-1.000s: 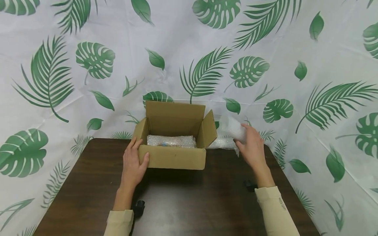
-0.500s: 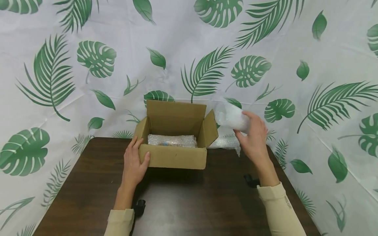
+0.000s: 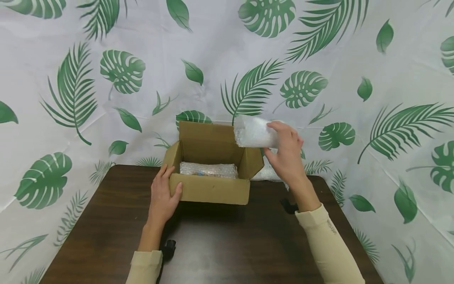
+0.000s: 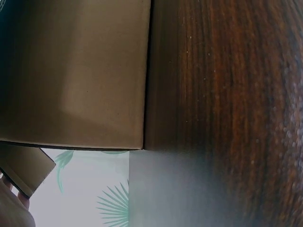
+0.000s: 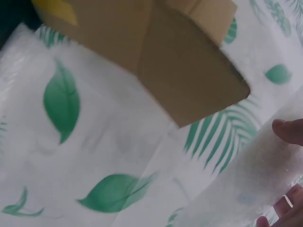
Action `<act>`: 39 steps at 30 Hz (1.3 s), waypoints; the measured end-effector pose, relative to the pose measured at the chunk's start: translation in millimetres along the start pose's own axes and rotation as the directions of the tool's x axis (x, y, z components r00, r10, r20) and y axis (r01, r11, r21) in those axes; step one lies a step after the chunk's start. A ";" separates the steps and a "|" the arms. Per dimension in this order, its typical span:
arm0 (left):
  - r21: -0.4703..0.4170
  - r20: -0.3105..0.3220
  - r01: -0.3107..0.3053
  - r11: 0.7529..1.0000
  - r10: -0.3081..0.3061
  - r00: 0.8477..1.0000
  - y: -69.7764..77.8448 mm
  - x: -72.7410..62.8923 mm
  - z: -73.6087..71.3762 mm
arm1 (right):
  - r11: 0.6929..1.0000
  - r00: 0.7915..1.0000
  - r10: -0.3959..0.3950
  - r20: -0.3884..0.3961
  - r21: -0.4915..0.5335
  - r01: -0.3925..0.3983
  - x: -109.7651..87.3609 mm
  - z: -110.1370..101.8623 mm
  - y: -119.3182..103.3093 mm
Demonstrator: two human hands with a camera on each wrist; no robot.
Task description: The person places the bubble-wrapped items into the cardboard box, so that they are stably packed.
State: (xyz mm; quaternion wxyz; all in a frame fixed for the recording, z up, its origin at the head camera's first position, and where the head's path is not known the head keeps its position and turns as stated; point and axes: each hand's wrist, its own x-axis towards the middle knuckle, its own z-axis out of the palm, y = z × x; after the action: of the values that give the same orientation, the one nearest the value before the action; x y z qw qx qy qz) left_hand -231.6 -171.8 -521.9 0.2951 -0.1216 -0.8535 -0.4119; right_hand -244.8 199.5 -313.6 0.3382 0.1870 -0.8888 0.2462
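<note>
An open cardboard box (image 3: 209, 191) stands near the table's far edge. My left hand (image 3: 164, 197) grips its left front corner, thumb on the front panel and fingers over the left flap (image 4: 28, 165). Inside lies a bubble-wrapped bundle (image 3: 209, 169) with some blue and orange showing through. My right hand (image 3: 285, 154) holds another bubble-wrapped bundle (image 3: 253, 132) by its right end, raised above the box's right flap (image 3: 252, 161). In the right wrist view, thumb and fingers curl round this cylindrical bundle (image 5: 255, 175); what it wraps is unclear.
More bubble-wrapped material (image 3: 267, 173) lies on the table right of the box, partly hidden by the flap and right hand. A dark wood table (image 3: 220, 244) extends toward me. Behind it hangs a white leaf-print cloth (image 3: 213, 59). Black wrist-camera pieces (image 3: 169, 249) show beside the forearms.
My right hand has lifted the bubble-wrapped bundle and carried it left, from beyond the right flap to over it. The left hand keeps its grip on the box, which stays put.
</note>
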 end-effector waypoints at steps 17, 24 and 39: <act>0.004 -0.009 -0.009 1.000 0.009 1.000 0.4 -0.1 1.2 | 0.965 0.965 -0.121 0.234 -0.198 0.169 46.3 63.7 -58.9; 0.008 -0.011 -0.001 1.000 0.001 1.000 -0.4 0.8 1.8 | 0.945 0.920 -0.098 0.379 -0.255 0.206 54.4 95.8 -69.9; 0.020 -0.026 -0.016 1.000 0.017 1.000 0.2 2.0 3.2 | 0.934 0.723 0.069 0.687 -0.299 0.195 56.6 148.2 -64.2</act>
State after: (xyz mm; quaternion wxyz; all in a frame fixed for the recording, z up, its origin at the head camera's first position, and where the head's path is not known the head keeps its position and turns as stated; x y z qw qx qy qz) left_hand -234.4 -169.2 -522.1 0.3106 -0.1204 -0.8526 -0.4027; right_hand -327.9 54.6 -350.7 0.0206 0.2319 -0.9724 -0.0149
